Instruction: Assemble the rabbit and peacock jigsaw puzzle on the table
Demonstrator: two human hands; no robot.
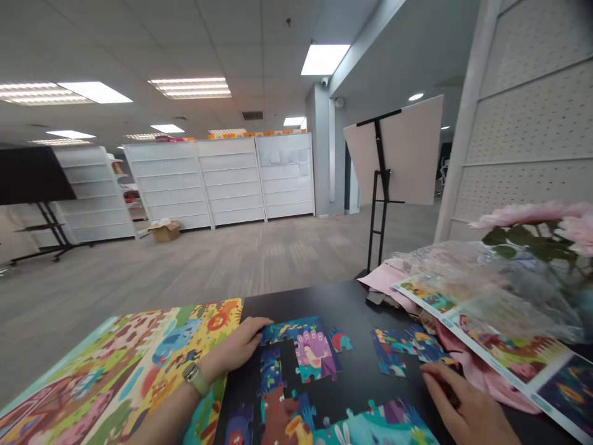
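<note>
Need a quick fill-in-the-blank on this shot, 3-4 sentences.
The left hand rests on the jigsaw puzzle on a ____ table.
Left of that hand lies a printed picture sheet with a ____ at its top corner.
Beyond the right hand, pink ____ stand in clear wrap.
Out on the floor sits a cardboard ____ by the white shelving.

Missing words: black; lion; flowers; box.

My left hand (236,346) touching half-built jigsaw puzzle (311,353) on black table (345,303); right hand (463,405) just beside loose joined pieces (407,349).
</note>
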